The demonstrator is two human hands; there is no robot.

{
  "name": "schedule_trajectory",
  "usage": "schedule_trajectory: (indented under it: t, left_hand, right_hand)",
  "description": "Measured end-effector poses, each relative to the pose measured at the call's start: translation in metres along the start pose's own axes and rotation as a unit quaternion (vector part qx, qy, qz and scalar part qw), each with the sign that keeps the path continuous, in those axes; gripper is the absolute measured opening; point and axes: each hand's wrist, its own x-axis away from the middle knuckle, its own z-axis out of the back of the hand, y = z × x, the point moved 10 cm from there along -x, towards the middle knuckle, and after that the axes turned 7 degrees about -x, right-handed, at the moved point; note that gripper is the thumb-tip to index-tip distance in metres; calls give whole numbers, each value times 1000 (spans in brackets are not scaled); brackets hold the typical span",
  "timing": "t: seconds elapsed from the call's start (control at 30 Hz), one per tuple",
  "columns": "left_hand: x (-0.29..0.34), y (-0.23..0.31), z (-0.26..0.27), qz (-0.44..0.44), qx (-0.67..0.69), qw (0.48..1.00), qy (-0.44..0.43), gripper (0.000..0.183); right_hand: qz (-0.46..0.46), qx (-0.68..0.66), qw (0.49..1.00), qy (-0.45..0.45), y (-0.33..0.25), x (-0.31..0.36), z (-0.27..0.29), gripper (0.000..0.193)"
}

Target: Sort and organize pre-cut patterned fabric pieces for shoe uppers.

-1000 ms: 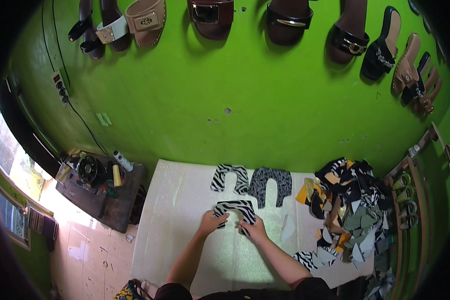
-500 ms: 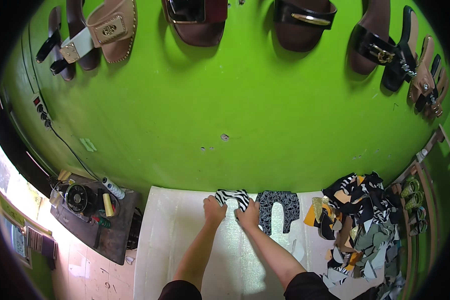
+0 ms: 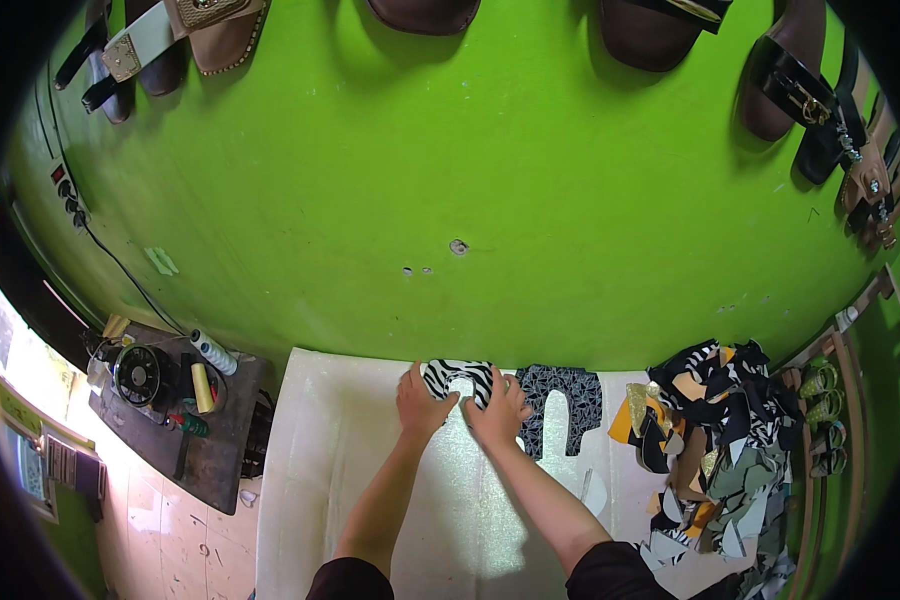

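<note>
An arched zebra-print piece (image 3: 458,371) of black-and-white sheet material lies at the far edge of a white, glittery work surface (image 3: 345,430). My left hand (image 3: 422,404) grips its left end, with the thumb pointing inward. Around the right end my right hand (image 3: 500,410) is closed, its thumb at the inner edge and the fingers curled outside. Just beyond my right hand rests a dark grey piece (image 3: 581,405) with a pale line pattern and long cutouts. A small white rounded scrap (image 3: 594,492) sits nearer to me.
Mixed offcuts (image 3: 735,450) pile up on the right. At left, a dark table (image 3: 215,470) bears a small black fan (image 3: 140,373), a thread cone (image 3: 213,350) and a yellow roll (image 3: 202,388). Sandals (image 3: 650,35) hang on the green wall (image 3: 450,170); a wooden rack (image 3: 850,420) stands far right.
The view has tilted downward, so the wall sandals sit higher in the picture. Both hands have shifted on the zebra-print piece, the right hand's fingers now spreading further around its outer side.
</note>
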Motion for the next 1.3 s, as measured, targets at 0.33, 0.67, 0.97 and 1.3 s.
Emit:
schedule_trajectory:
  t: [0.33, 0.67, 0.97, 1.3]
  left_hand:
    - [17, -5, -25, -32, 157, 987, 3, 85]
    - [18, -16, -18, 34, -8, 999, -19, 92]
    - [16, 3, -8, 44, -103, 994, 5, 89]
    - [-13, 0, -27, 17, -37, 999, -12, 46]
  right_hand:
    - [53, -118, 991, -27, 17, 4, -28, 66]
    - [-38, 81, 991, -103, 6, 1, -14, 94]
    - [-48, 119, 990, -49, 3, -5, -18, 96]
    - [-58, 122, 987, -82, 13, -28, -19, 57]
